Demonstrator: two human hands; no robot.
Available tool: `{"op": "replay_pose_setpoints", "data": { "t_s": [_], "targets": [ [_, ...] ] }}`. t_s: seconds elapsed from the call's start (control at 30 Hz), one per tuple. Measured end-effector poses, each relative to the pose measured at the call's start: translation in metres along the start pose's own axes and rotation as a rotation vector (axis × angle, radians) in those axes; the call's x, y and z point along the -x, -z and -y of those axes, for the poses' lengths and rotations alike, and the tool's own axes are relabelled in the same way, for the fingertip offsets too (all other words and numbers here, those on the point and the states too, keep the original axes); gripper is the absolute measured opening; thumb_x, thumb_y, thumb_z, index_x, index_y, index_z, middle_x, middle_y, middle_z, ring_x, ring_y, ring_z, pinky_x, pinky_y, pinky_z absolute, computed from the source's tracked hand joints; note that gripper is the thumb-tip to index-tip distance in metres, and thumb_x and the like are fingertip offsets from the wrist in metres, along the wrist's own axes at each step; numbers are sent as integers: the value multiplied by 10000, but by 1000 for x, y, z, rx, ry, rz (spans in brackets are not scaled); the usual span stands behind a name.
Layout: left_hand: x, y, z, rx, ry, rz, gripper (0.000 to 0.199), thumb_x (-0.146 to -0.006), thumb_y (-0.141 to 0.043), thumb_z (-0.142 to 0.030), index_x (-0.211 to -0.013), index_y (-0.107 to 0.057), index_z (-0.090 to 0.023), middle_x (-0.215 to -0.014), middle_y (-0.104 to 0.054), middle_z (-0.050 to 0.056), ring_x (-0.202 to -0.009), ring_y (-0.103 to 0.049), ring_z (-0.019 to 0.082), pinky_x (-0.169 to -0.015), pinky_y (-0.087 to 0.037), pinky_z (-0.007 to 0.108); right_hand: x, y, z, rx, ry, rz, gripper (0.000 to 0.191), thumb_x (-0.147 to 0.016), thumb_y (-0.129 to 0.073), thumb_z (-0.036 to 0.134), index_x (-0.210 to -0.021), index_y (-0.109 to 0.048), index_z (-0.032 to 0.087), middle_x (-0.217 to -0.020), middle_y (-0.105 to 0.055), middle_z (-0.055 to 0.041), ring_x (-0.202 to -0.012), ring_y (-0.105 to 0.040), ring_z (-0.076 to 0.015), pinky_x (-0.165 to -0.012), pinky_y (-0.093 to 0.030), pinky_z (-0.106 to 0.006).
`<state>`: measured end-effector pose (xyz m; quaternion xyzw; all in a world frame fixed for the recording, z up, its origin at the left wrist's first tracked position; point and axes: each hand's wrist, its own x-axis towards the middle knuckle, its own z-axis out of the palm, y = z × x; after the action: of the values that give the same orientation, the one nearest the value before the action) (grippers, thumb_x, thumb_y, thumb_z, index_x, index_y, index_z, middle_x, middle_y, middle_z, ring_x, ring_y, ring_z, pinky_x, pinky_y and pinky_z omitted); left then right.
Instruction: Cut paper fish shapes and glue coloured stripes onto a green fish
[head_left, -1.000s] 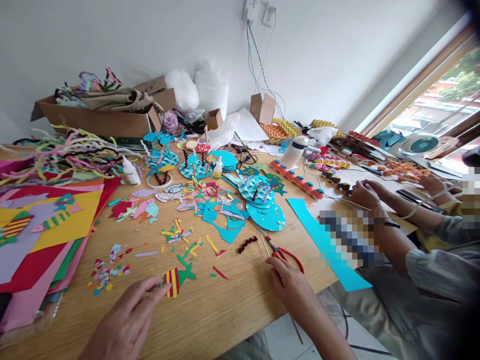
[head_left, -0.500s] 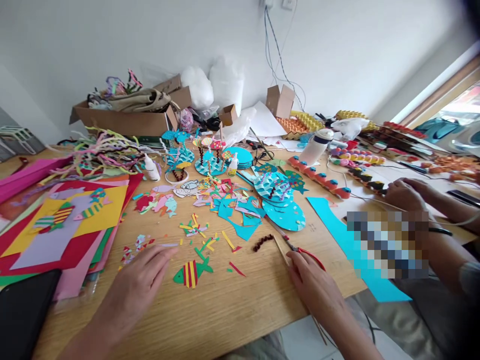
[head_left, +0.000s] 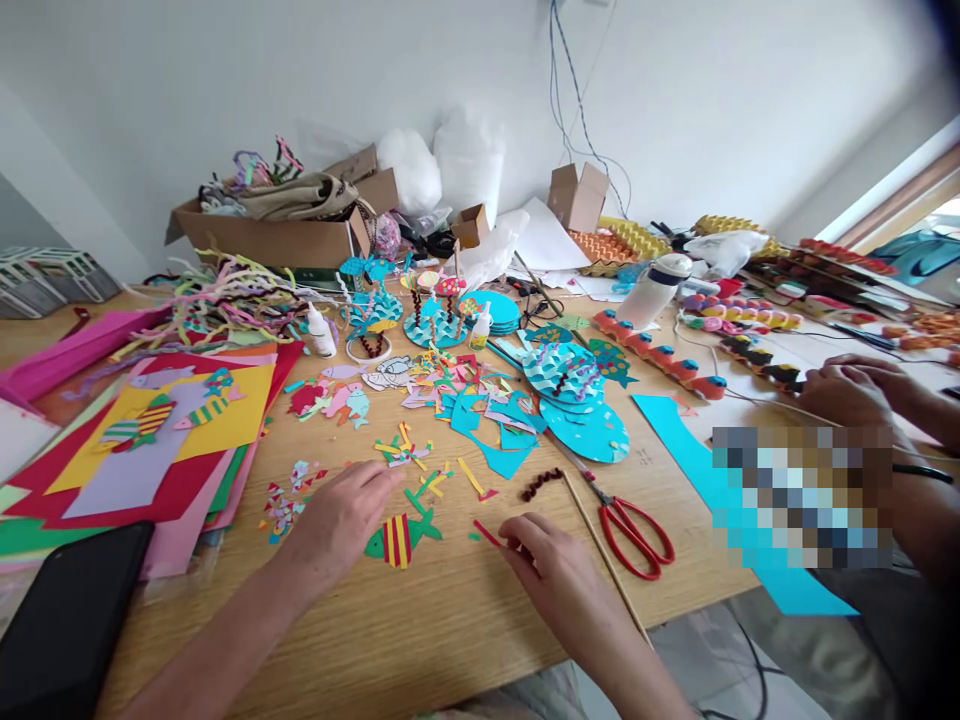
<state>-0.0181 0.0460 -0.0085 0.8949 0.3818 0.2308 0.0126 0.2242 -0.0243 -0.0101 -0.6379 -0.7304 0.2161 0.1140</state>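
Near the table's front lies a green paper fish (head_left: 403,541) with red and yellow stripes. My left hand (head_left: 341,515) is above and left of it, fingers pressed together beside a small pile of coloured paper strips (head_left: 403,447); anything in its fingertips is hidden. To the fish's right, my right hand (head_left: 555,565) pinches the end of a red paper strip (head_left: 486,531), which still rests on the wood. Red-handled scissors (head_left: 634,535) lie beyond that hand, beside a thin wooden stick (head_left: 600,540) and a dark brown curled pipe cleaner (head_left: 541,484).
Coloured paper sheets (head_left: 247,400) and a black phone (head_left: 82,610) occupy the left. Behind are glue bottles (head_left: 322,335), paper scraps (head_left: 502,430) and blue discs (head_left: 592,430). At right, a co-worker's hands (head_left: 847,395) work near a blue paper sheet (head_left: 675,440).
My right hand has let go of the scissors and moved left to the red strip. My left hand has moved right and slightly up toward the strip pile. The view has shifted a little.
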Motion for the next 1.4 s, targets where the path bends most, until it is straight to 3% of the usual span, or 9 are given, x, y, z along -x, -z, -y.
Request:
{"op": "replay_pose_setpoints", "data": {
  "t_s": [0.3,0.63,0.83,1.07,1.4],
  "targets": [
    [11,-24,15,177,74,-88,295,-848,-355,-58,-1008,-579,-163,-916,-629,50,-862,-613,134,-749,-501,250,-6,1,3,72,-82,61,139,-824,-461,105,-806,-583,171,-832,-612,-53,-764,-595,-181,-635,-387,-247],
    [14,-28,17,242,116,-159,274,-823,-378,-63,-942,-595,-181,-881,-640,49,-826,-625,153,-717,-508,258,-20,-5,10,70,-35,27,163,-847,-459,143,-817,-614,185,-876,-623,-38,-775,-589,-156,-632,-374,-219],
    [16,-32,20,274,158,-173,267,-820,-385,-66,-921,-602,-186,-858,-649,40,-813,-624,153,-712,-503,263,-32,1,10,123,-119,-23,171,-838,-473,150,-903,-627,187,-912,-630,-55,-868,-587,-176,-677,-378,-229],
    [16,-32,19,289,167,-156,265,-828,-381,-85,-909,-608,-194,-854,-654,38,-802,-628,149,-700,-503,257,-58,7,18,316,-122,57,188,-852,-445,178,-925,-618,182,-920,-632,-68,-841,-606,-190,-628,-369,-249],
    [18,-34,21,281,174,-154,269,-826,-377,-63,-913,-599,-187,-847,-649,38,-807,-618,150,-713,-497,262,-81,0,26,391,-151,102,174,-863,-430,185,-881,-599,151,-907,-614,-117,-823,-614,-225,-590,-383,-271]
  ]
}}
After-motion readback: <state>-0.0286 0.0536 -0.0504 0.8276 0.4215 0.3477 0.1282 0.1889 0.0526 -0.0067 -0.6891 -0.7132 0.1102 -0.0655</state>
